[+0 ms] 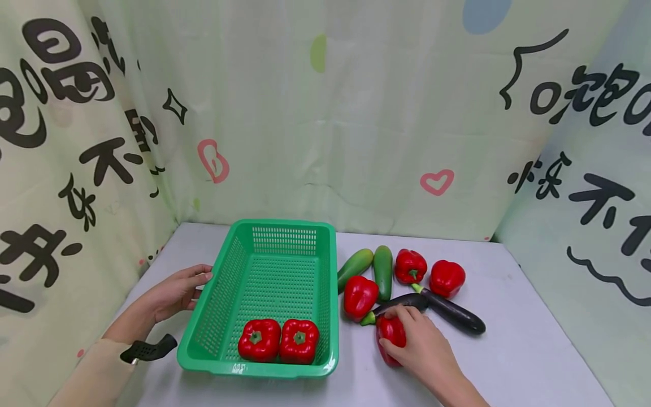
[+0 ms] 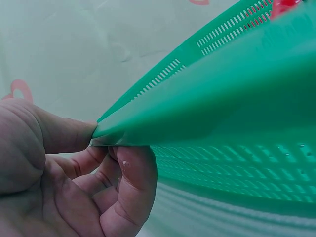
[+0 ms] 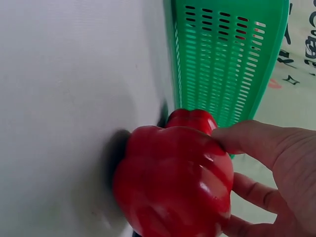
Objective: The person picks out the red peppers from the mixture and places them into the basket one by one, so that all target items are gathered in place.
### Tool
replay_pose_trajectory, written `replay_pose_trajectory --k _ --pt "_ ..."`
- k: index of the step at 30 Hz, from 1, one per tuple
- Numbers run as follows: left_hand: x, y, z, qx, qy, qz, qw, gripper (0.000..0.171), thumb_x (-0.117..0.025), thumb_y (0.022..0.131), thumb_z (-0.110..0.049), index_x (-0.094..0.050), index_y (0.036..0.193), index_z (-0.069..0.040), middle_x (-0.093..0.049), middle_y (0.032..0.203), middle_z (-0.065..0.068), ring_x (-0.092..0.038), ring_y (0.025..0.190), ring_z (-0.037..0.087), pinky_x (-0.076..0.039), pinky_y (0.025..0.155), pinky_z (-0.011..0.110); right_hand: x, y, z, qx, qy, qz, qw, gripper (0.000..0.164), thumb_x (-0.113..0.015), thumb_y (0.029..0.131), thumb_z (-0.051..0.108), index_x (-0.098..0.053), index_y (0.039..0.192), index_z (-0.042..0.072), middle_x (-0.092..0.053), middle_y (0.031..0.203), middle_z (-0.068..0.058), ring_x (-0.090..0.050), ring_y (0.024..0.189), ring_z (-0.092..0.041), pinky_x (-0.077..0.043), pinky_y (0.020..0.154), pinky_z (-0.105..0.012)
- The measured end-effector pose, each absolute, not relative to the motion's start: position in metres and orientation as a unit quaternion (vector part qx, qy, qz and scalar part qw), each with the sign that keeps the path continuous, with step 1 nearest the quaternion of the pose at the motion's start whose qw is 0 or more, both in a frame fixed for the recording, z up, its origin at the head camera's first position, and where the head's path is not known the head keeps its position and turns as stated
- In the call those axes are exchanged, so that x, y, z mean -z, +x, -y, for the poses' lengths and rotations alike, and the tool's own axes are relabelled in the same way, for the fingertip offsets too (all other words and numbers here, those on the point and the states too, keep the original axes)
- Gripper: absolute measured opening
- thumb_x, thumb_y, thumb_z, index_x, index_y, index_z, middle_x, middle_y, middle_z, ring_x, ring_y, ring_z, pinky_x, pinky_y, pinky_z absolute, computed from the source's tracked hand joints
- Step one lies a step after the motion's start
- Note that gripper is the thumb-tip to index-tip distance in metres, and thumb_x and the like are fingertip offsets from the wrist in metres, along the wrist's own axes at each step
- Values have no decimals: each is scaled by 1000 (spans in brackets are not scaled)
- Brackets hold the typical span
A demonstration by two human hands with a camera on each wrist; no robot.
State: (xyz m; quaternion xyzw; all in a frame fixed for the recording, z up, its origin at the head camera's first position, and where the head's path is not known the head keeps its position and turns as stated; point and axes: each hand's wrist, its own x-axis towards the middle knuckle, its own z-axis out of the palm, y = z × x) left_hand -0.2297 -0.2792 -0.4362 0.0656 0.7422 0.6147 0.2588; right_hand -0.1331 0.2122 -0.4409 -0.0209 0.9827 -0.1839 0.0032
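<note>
A green plastic basket (image 1: 280,277) stands on the table with two red bell peppers (image 1: 259,340) inside at its near end. At its left side, my left hand (image 1: 178,291) pinches the rim; the left wrist view shows the thumb above the basket edge (image 2: 163,108) and curled fingers beneath. Right of the basket, my right hand (image 1: 424,347) holds another red bell pepper (image 3: 173,182), thumb on one side and fingers on the other. That pepper is on or just over the table; which one is unclear. Beyond it lies a dark eggplant (image 1: 407,301), partly hidden by the hand.
Two green cucumber-like vegetables (image 1: 382,271) lie beside the basket's right wall. Near them are more red bell peppers (image 1: 360,297) and a second eggplant (image 1: 455,311). A printed curtain (image 1: 376,113) closes off the table (image 1: 529,350) at the back and sides.
</note>
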Motion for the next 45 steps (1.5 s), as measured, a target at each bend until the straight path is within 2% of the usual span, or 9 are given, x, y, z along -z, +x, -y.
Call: replay_pose_trajectory --k 4,21,34,45 --pt "435 -229 278 -614 68 -743 257 59 -42 113 -34 -27 151 9 -69 107 -1 -73 95 16 -61 84 35 444 -132 -213 201 -10 -980 5 51 -90 75 25 -66 119 15 -64 126 -14 -62 109 -34 -61 79 -54" --pt "436 -231 278 -612 66 -745 258 60 -43 112 -35 -27 151 8 -69 108 0 -73 96 17 -61 85 36 444 -133 -216 210 0 -978 13 52 -91 73 24 -66 118 15 -64 124 -13 -62 108 -32 -62 78 -53" --pt "435 -231 277 -607 63 -749 257 61 -43 112 -35 -27 152 8 -69 109 0 -73 96 18 -61 85 36 436 -137 -213 213 -8 -977 18 55 -92 69 22 -65 116 14 -64 120 -11 -62 106 -30 -62 78 -50" --pt "436 -230 278 -612 63 -746 256 60 -43 112 -35 -27 151 8 -69 108 -1 -73 96 17 -61 85 36 430 -137 -206 207 -21 -978 3 62 -92 69 24 -65 124 13 -62 125 -12 -60 111 -31 -62 80 -51"
